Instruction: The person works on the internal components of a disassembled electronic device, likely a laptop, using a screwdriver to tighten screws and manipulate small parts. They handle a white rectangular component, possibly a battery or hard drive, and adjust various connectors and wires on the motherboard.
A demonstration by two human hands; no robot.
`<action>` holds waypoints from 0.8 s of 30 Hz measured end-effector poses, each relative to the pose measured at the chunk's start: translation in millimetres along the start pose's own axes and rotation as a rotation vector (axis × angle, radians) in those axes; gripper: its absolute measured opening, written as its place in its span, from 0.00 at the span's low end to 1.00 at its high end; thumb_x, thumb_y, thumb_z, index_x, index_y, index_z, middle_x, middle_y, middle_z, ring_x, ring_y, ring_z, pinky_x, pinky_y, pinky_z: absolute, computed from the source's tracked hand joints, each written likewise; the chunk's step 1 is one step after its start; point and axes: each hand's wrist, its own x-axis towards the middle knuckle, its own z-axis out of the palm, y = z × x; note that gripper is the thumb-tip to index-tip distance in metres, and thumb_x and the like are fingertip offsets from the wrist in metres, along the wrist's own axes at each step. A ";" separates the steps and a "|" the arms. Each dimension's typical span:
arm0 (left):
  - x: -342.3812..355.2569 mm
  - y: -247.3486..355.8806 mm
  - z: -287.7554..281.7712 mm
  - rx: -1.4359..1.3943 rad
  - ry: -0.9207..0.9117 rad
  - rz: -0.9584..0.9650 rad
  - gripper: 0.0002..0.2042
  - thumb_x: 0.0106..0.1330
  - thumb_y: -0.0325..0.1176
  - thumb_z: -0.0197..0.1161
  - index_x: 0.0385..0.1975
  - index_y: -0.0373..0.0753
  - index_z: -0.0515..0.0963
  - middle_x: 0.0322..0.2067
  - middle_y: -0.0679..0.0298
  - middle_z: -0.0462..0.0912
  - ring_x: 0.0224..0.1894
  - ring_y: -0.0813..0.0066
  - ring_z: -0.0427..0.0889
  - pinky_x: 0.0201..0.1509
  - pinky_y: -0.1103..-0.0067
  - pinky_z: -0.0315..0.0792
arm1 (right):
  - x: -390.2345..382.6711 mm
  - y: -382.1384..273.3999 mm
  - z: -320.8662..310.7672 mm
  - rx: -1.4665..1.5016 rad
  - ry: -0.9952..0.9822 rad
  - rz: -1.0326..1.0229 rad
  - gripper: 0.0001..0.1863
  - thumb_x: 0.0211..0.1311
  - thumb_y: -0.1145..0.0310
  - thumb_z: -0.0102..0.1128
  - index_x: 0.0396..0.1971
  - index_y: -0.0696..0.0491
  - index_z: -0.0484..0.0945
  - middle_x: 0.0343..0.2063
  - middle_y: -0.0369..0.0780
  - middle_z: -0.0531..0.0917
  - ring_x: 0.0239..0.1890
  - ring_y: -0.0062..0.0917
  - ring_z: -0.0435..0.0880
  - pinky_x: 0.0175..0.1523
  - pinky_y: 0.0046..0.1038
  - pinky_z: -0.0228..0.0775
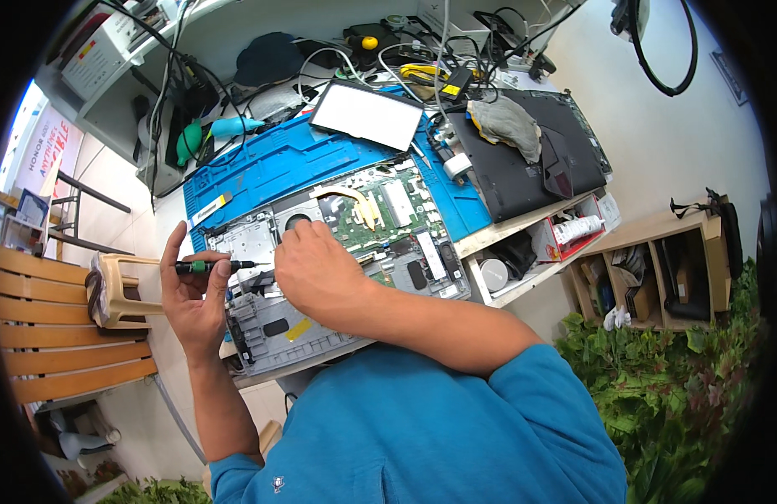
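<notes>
In my left hand (194, 296) is a slim screwdriver (197, 267) with a green and black handle. Its shaft points right, towards my other hand, and the thumb and fingers close round the handle. My right hand (319, 273) is curled over the opened laptop (279, 340), beside the round fan (302, 219). Its fingertips are turned down and hidden, so anything pinched there does not show. The laptop's innards lie bare: a green circuit board (342, 220), a copper heat pipe (365, 206) and grey casing along the near edge.
Under the laptop's far side spreads a blue repair mat (271, 160). A white-faced panel (367, 118) rests on it. At right lies a black laptop (514, 168) with a grey cloth (508, 126) on top. Tangled cables and a green blower bulb (189, 143) crowd the back.
</notes>
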 end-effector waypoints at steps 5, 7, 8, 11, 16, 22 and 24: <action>-5.2 -3.8 -3.4 -0.029 0.031 -0.006 0.36 0.77 0.23 0.73 0.81 0.36 0.64 0.44 0.61 0.91 0.46 0.80 0.89 0.55 0.81 0.84 | 3.0 0.9 -5.6 0.016 -0.027 -0.001 0.09 0.61 0.71 0.66 0.35 0.60 0.88 0.36 0.46 0.86 0.47 0.38 0.81 0.57 0.38 0.71; -6.6 -5.2 -3.2 -0.037 0.051 -0.016 0.36 0.76 0.22 0.73 0.81 0.36 0.65 0.44 0.61 0.91 0.46 0.81 0.89 0.54 0.83 0.82 | 5.9 0.7 -7.0 0.019 -0.055 -0.020 0.09 0.61 0.71 0.65 0.35 0.60 0.88 0.36 0.46 0.87 0.47 0.38 0.82 0.57 0.39 0.71; -7.4 -5.7 -2.4 -0.043 0.062 -0.021 0.36 0.75 0.22 0.74 0.81 0.35 0.65 0.44 0.61 0.92 0.46 0.82 0.89 0.53 0.84 0.81 | 7.4 0.4 -8.4 0.018 -0.071 -0.030 0.09 0.62 0.71 0.65 0.35 0.60 0.88 0.35 0.46 0.87 0.47 0.38 0.82 0.56 0.39 0.71; -9.5 -5.3 -1.8 -0.066 0.078 -0.024 0.36 0.75 0.21 0.74 0.81 0.35 0.65 0.44 0.60 0.92 0.45 0.82 0.89 0.53 0.84 0.81 | 11.6 -2.2 -13.6 0.008 -0.117 -0.034 0.08 0.61 0.72 0.65 0.35 0.61 0.88 0.36 0.46 0.87 0.46 0.38 0.82 0.56 0.39 0.71; -12.0 -5.1 -6.5 -0.058 0.065 -0.036 0.36 0.77 0.23 0.73 0.81 0.35 0.64 0.44 0.61 0.91 0.47 0.81 0.89 0.56 0.81 0.83 | 18.2 5.2 -17.7 0.037 -0.175 -0.095 0.08 0.62 0.72 0.64 0.33 0.61 0.88 0.35 0.49 0.88 0.45 0.42 0.85 0.54 0.42 0.74; -15.9 -8.0 -6.4 -0.086 0.091 -0.049 0.36 0.76 0.23 0.73 0.81 0.35 0.64 0.44 0.62 0.91 0.47 0.80 0.89 0.56 0.82 0.82 | 26.0 17.8 -18.5 0.109 -0.172 -0.193 0.07 0.60 0.73 0.66 0.30 0.61 0.88 0.33 0.51 0.88 0.43 0.45 0.87 0.53 0.45 0.77; -17.4 -8.1 -7.4 -0.086 0.097 -0.057 0.36 0.76 0.23 0.73 0.81 0.35 0.64 0.44 0.61 0.91 0.47 0.80 0.89 0.57 0.82 0.82 | 30.2 22.2 -18.2 0.110 -0.193 -0.235 0.06 0.58 0.73 0.67 0.29 0.61 0.88 0.33 0.51 0.89 0.43 0.45 0.87 0.53 0.45 0.78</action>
